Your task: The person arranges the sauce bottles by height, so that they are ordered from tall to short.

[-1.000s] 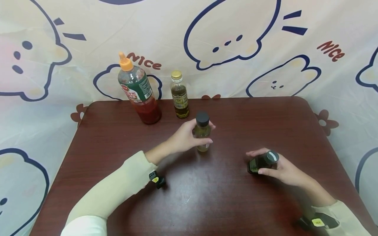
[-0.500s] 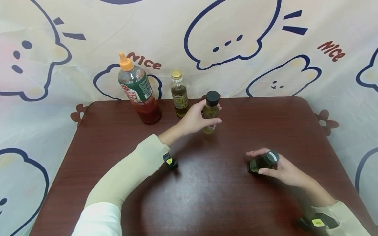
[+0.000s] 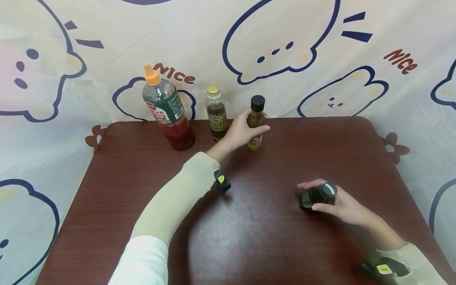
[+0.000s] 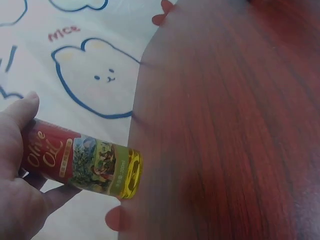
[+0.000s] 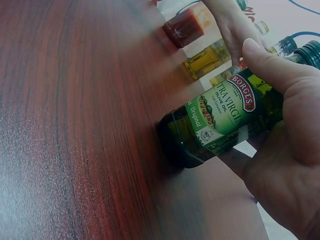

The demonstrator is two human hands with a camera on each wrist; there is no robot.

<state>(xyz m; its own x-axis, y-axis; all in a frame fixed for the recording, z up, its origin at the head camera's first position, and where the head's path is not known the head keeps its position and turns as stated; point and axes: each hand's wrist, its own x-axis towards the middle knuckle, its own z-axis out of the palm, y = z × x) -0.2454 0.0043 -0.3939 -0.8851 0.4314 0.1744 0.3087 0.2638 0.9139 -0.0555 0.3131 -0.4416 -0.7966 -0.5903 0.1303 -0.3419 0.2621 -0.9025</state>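
Note:
At the back of the table, my left hand (image 3: 238, 133) grips an olive oil bottle (image 3: 256, 118) with a black cap and yellow-green oil. Its red and green label (image 4: 95, 162) faces the left wrist camera. The bottle is roughly upright; whether its base touches the table I cannot tell. Toward the right side, my right hand (image 3: 347, 208) grips a dark green olive oil bottle (image 3: 315, 196), thumb and fingers around its sides. That bottle's green label (image 5: 220, 107) shows in the right wrist view, with its base at the tabletop.
A large squeeze bottle of red sauce (image 3: 174, 126) with an orange nozzle cap stands at the back left. Beside it is a yellow-capped glass oil bottle (image 3: 217, 120), just left of my left hand. A patterned cloth (image 3: 270, 51) hangs behind the dark wooden table (image 3: 228, 237).
My left hand has carried the black-capped bottle back and slightly right, to beside the yellow-capped bottle. My right hand and its bottle have stayed in place.

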